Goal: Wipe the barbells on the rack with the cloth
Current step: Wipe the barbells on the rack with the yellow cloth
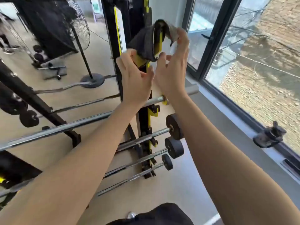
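A dark grey cloth [144, 44] with a lighter end hangs over a yellow hook high on the black and yellow rack [144, 120]. My left hand [134, 78] is raised just below the cloth's lower left edge, fingers loosely spread, with a fingertip at the edge. My right hand [173, 67] reaches up beside it, and its straight fingers touch the cloth's light end while the thumb stands apart. Several barbells lie across the rack below: a long chrome bar [56, 129] and shorter bars with black plates [174, 127].
A window with a dark frame [209, 51] and a sill clamp [267, 135] runs along the right. A standing fan [81, 30] with a round base [92, 81] stands behind the rack. Dumbbells [38, 54] lie on the floor at the far left, near a person [4, 38].
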A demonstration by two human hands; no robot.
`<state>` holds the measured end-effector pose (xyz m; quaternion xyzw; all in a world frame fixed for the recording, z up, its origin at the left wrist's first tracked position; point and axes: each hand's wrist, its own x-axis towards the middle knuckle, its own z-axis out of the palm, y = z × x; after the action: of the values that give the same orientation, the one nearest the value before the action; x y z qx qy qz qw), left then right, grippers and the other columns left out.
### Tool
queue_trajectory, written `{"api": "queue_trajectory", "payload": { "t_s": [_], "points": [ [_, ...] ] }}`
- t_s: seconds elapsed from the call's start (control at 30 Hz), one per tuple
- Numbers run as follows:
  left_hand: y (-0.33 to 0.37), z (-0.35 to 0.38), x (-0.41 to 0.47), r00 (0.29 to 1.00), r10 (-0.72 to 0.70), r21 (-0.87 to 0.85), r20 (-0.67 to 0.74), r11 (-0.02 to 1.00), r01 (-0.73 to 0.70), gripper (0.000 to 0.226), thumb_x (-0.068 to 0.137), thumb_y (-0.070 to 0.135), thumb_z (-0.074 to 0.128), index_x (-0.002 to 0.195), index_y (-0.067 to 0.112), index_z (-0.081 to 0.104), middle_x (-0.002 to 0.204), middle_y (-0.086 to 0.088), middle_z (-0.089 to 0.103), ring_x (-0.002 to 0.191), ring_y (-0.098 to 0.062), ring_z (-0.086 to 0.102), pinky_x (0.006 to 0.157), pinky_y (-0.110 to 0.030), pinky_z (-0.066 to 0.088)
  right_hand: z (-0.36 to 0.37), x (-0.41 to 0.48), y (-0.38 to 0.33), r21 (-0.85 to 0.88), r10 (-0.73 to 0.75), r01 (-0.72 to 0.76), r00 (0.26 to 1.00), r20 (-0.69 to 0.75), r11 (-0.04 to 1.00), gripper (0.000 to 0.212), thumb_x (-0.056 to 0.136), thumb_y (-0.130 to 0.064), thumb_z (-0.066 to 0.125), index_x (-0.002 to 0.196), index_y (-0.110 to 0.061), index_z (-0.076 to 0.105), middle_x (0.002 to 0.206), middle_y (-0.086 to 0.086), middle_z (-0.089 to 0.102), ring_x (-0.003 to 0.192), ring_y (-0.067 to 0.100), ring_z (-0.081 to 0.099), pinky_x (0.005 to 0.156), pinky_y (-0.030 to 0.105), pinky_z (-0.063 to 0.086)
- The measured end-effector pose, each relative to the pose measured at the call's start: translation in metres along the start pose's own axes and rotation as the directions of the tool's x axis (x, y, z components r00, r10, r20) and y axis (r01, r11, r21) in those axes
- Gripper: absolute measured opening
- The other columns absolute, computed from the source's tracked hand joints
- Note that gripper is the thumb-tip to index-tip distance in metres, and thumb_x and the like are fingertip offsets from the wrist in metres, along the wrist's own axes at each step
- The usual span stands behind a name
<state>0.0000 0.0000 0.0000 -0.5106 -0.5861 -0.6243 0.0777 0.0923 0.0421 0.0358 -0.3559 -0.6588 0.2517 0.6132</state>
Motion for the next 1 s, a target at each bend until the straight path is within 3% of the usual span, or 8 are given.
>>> {"api": "queue_trajectory", "payload": {
  "t_s": [0.13, 0.23, 0.3, 0.37, 0.57, 0.73, 0.87, 1.0],
  "points": [
    [0.010, 0.008, 0.025, 0.998, 0.049, -0.067, 0.047, 0.997, -0.046, 0.056, 0.095, 0.011, 0.071, 0.144, -0.003, 0.048, 0.138, -0.022, 0.046, 0.129, -0.021, 0.052, 0.098, -0.004, 0.042, 0.002, 0.023, -0.001, -0.038, 0.003, -0.002, 1.000, 0.025, 0.999, 0.075, 0.088, 0.015, 0.044, 0.157, -0.015, 0.036, 0.149, 0.011, 0.045, 0.121, -0.004, 0.041, 0.098, -0.005, 0.026],
    [0.014, 0.016, 0.032, 0.997, 0.039, -0.033, 0.071, 0.999, -0.037, 0.040, 0.101, 0.012, 0.063, 0.139, 0.002, 0.058, 0.133, -0.012, 0.059, 0.123, -0.018, 0.058, 0.104, -0.019, 0.048, 0.003, 0.038, 0.004, -0.050, 0.038, -0.034, 0.997, 0.068, 0.998, 0.063, 0.095, 0.008, 0.045, 0.152, -0.020, 0.046, 0.140, 0.000, 0.057, 0.120, -0.009, 0.047, 0.107, 0.010, 0.037],
    [0.013, 0.018, 0.038, 0.999, 0.040, 0.018, -0.028, 0.999, -0.040, 0.028, 0.104, 0.014, 0.058, 0.128, 0.003, 0.065, 0.121, -0.009, 0.066, 0.112, -0.018, 0.063, 0.099, -0.031, 0.053, -0.002, 0.049, 0.005, -0.107, 0.053, -0.044, 0.995, 0.089, 0.993, 0.040, 0.097, -0.003, 0.048, 0.129, -0.018, 0.067, 0.112, -0.008, 0.070, 0.104, 0.004, 0.061, 0.092, 0.030, 0.052],
    [0.019, 0.018, 0.048, 0.992, 0.067, 0.022, -0.111, 0.998, -0.065, 0.024, 0.106, 0.011, 0.054, 0.124, 0.004, 0.068, 0.118, -0.010, 0.069, 0.113, -0.020, 0.063, 0.101, -0.035, 0.051, -0.006, 0.059, 0.002, -0.147, 0.092, -0.079, 0.993, 0.080, 0.986, 0.030, 0.094, -0.004, 0.049, 0.105, -0.017, 0.074, 0.083, -0.017, 0.068, 0.080, 0.004, 0.062, 0.075, 0.029, 0.050],
    [0.071, 0.024, 0.066, 0.938, 0.342, -0.006, -0.064, 0.939, -0.343, 0.030, 0.100, 0.001, 0.057, 0.127, -0.004, 0.068, 0.132, -0.020, 0.064, 0.129, -0.027, 0.060, 0.114, -0.032, 0.044, -0.024, 0.065, -0.014, 0.036, 0.078, -0.070, 0.943, -0.323, 0.997, 0.027, 0.091, 0.004, 0.047, 0.106, -0.008, 0.067, 0.086, -0.009, 0.069, 0.083, 0.005, 0.066, 0.080, 0.033, 0.056],
    [0.074, 0.033, 0.024, 0.840, 0.518, 0.080, 0.160, 0.841, -0.534, 0.017, 0.099, 0.019, 0.066, 0.105, 0.006, 0.074, 0.097, -0.006, 0.072, 0.091, -0.024, 0.064, 0.081, -0.040, 0.053, -0.047, 0.027, 0.028, -0.004, 0.261, -0.268, 0.940, -0.219, 0.963, 0.009, 0.086, -0.021, 0.056, 0.081, -0.019, 0.063, 0.071, -0.011, 0.064, 0.069, 0.009, 0.058, 0.071, 0.037, 0.050],
    [0.034, 0.034, -0.020, 0.894, 0.286, 0.188, 0.344, 0.912, -0.364, 0.027, 0.099, 0.039, 0.060, 0.097, 0.017, 0.075, 0.078, 0.001, 0.070, 0.069, -0.019, 0.066, 0.056, -0.038, 0.055, -0.071, -0.025, 0.080, -0.182, 0.340, -0.344, 0.939, -0.054, 0.921, 0.019, 0.083, -0.018, 0.055, 0.066, -0.013, 0.063, 0.059, 0.002, 0.061, 0.055, 0.013, 0.048, 0.057, 0.038, 0.039],
    [0.002, 0.020, -0.047, 0.929, -0.034, 0.293, 0.369, 0.953, -0.081, 0.022, 0.098, 0.037, 0.056, 0.090, 0.021, 0.068, 0.068, 0.007, 0.064, 0.060, -0.016, 0.062, 0.052, -0.032, 0.051, -0.085, -0.065, 0.109, -0.276, 0.495, -0.434, 0.841, 0.216, 0.858, 0.033, 0.092, -0.019, 0.050, 0.065, -0.007, 0.064, 0.061, 0.008, 0.065, 0.058, 0.020, 0.057, 0.059, 0.046, 0.047]
  ]
}}
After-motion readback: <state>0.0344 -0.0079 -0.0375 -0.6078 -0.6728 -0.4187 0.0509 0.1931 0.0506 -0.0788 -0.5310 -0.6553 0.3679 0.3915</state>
